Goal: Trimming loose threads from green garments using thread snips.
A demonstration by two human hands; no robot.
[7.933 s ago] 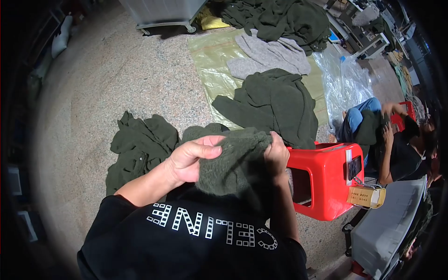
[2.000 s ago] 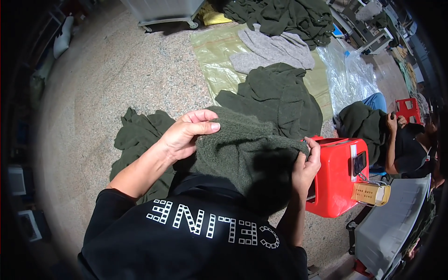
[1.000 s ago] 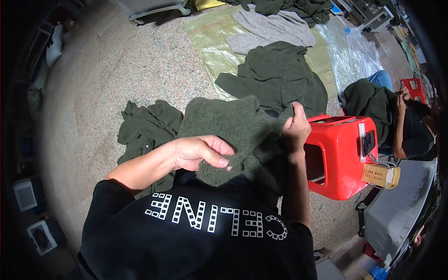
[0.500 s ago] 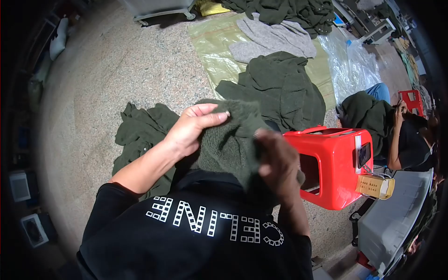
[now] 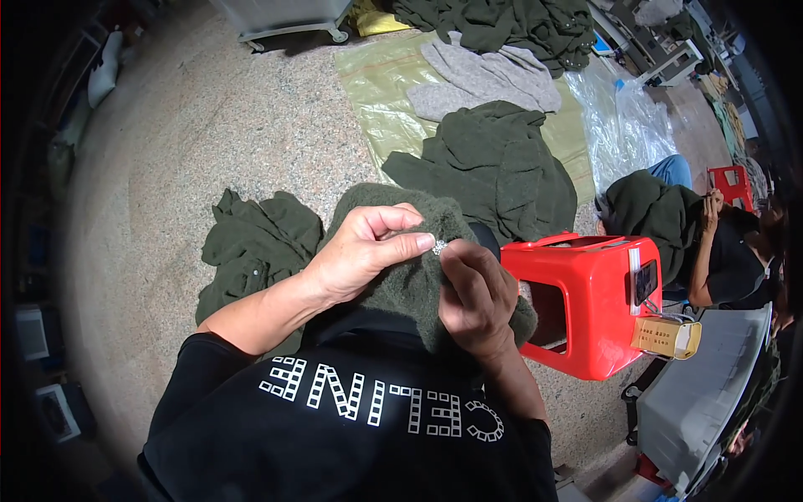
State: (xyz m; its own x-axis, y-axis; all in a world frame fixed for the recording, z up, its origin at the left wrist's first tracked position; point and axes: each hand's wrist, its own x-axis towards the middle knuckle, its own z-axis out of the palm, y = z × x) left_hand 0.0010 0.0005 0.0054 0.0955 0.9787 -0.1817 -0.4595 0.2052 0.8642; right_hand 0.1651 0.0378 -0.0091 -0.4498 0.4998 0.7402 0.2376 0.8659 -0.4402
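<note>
A dark green fuzzy knit garment (image 5: pixel 401 293) lies bunched over my lap. On it sits a small sparkly, silvery button (image 5: pixel 439 247). My left hand (image 5: pixel 361 251) pinches the knit, its thumb tip right against the button. From the other side, my right hand (image 5: pixel 478 291) has thumb and fingers pressed together at the button's edge. Whatever thin thing may be in that pinch is too small to make out.
A red plastic stool (image 5: pixel 585 293) stands at my right, with a phone (image 5: pixel 645 283) and a yellow box (image 5: pixel 665 336) on its side. Dark green garments (image 5: pixel 493 167) lie ahead, another pile (image 5: pixel 255 251) at left. A co-worker (image 5: pixel 723 251) sits far right, near a grey bin (image 5: pixel 698 393).
My right hand, blurred and lower on the right before, has come in to the button. The sparkly button now shows between my hands; the knit has shifted slightly.
</note>
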